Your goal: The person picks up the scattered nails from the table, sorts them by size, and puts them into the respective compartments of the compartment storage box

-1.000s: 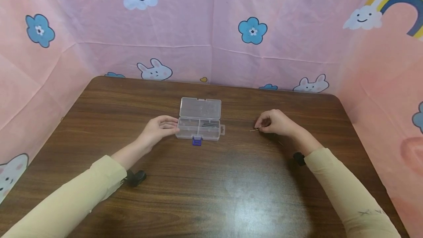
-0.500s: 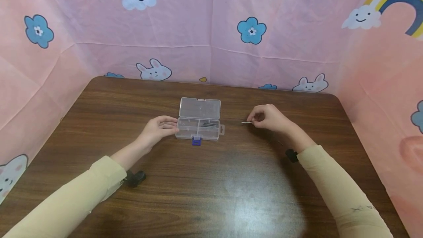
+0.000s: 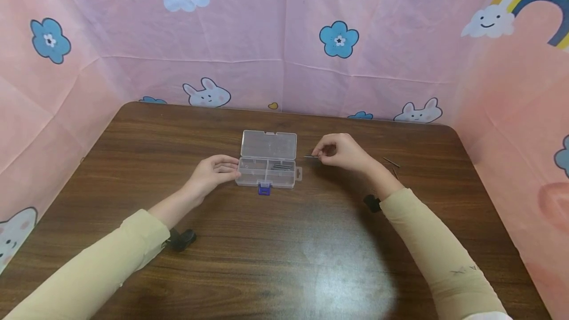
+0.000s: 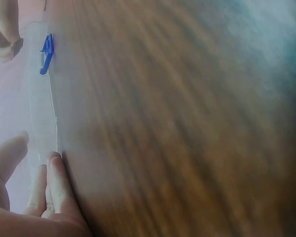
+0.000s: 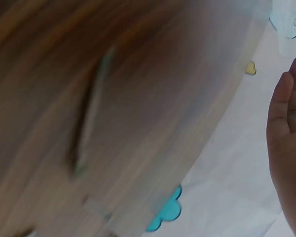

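Note:
A clear plastic compartment box (image 3: 253,178) lies on the table with its lid (image 3: 269,145) raised at the back and a blue latch (image 3: 264,189) at the front. Several thin metal pins (image 3: 282,167) lie in its back right compartment. My left hand (image 3: 206,178) rests against the box's left end, fingers fairly straight, as the left wrist view also shows. To the right of the box, above the table, my right hand (image 3: 344,153) pinches one thin metal pin (image 3: 309,156) between thumb and fingertips; it points left toward the box.
Behind my right wrist, loose pins (image 3: 391,162) lie on the brown wooden table (image 3: 249,260); the right wrist view shows a blurred pin (image 5: 92,113) up close. A pink patterned cloth (image 3: 284,38) surrounds the table's back and sides.
My right hand has moved left and slightly back toward the box, carrying the pin. Loose pins behind the forearm now show more fully. My left hand and the box have stayed in place.

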`<state>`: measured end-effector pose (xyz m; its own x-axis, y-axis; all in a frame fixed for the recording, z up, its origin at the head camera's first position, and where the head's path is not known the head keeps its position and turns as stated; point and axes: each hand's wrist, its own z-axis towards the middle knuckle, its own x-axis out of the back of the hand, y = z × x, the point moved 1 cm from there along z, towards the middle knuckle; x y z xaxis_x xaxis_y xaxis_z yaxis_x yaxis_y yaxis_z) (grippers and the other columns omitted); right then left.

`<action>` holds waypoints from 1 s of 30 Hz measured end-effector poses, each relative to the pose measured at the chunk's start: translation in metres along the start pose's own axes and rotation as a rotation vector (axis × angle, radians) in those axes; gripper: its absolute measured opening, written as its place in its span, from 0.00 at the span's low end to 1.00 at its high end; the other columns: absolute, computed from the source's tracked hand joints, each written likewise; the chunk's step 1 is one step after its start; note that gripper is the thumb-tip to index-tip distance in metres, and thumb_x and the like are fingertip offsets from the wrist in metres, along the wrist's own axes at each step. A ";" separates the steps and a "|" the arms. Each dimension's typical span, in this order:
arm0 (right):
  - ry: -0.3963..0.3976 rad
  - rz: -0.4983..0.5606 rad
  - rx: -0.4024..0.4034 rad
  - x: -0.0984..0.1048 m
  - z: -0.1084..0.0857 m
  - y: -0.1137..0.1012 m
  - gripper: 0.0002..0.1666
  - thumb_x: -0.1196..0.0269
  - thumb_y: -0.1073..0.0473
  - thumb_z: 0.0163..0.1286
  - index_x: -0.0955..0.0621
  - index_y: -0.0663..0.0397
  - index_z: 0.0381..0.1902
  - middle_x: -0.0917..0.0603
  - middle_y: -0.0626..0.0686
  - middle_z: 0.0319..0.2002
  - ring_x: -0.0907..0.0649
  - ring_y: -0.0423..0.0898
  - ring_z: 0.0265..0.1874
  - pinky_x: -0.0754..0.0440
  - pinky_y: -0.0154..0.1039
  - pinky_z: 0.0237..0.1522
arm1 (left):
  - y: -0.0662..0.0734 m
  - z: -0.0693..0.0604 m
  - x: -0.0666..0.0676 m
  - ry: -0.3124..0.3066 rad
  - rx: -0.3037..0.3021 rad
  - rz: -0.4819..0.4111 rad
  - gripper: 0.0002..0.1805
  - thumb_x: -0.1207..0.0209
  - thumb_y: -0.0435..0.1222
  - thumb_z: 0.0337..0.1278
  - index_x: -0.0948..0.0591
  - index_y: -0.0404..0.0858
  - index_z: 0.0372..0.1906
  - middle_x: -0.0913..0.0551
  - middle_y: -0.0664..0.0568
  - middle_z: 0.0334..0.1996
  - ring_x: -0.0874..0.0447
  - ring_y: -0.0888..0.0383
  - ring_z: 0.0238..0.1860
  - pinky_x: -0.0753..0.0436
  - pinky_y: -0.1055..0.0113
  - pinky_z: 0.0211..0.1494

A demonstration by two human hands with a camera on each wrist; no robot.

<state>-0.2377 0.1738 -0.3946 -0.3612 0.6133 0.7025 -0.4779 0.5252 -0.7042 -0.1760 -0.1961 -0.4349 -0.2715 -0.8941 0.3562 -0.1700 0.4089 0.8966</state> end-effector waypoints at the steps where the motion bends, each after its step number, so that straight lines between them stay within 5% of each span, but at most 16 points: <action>1: 0.001 0.004 -0.001 -0.002 0.002 -0.002 0.10 0.35 0.73 0.69 0.09 0.61 0.42 0.09 0.57 0.40 0.18 0.47 0.38 0.17 0.31 0.42 | 0.000 0.000 0.000 0.001 -0.001 0.001 0.28 0.32 0.37 0.71 0.24 0.31 0.69 0.18 0.34 0.66 0.17 0.46 0.66 0.22 0.55 0.72; 8: 0.011 0.020 0.028 -0.018 0.017 -0.014 0.09 0.35 0.73 0.68 0.10 0.63 0.41 0.09 0.57 0.40 0.18 0.45 0.37 0.17 0.31 0.41 | -0.001 0.002 0.000 0.011 -0.010 0.005 0.27 0.32 0.37 0.70 0.23 0.30 0.69 0.17 0.34 0.65 0.14 0.57 0.59 0.19 0.69 0.63; 19: 0.006 -0.016 0.055 -0.036 0.029 -0.024 0.09 0.33 0.72 0.64 0.09 0.60 0.38 0.09 0.56 0.37 0.17 0.46 0.36 0.14 0.37 0.44 | 0.000 0.001 -0.001 -0.004 0.002 -0.008 0.28 0.33 0.37 0.71 0.25 0.31 0.70 0.19 0.34 0.67 0.19 0.42 0.69 0.23 0.51 0.75; 30: -0.016 -0.096 0.063 -0.049 0.043 -0.034 0.08 0.32 0.71 0.63 0.08 0.58 0.37 0.08 0.54 0.37 0.15 0.46 0.36 0.16 0.34 0.43 | -0.002 0.002 0.000 0.015 -0.013 0.004 0.27 0.32 0.36 0.70 0.23 0.30 0.69 0.17 0.34 0.65 0.15 0.58 0.58 0.20 0.69 0.63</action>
<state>-0.2384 0.1006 -0.4003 -0.3234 0.5522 0.7684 -0.5601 0.5428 -0.6258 -0.1778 -0.1968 -0.4373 -0.2578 -0.8951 0.3638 -0.1565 0.4102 0.8985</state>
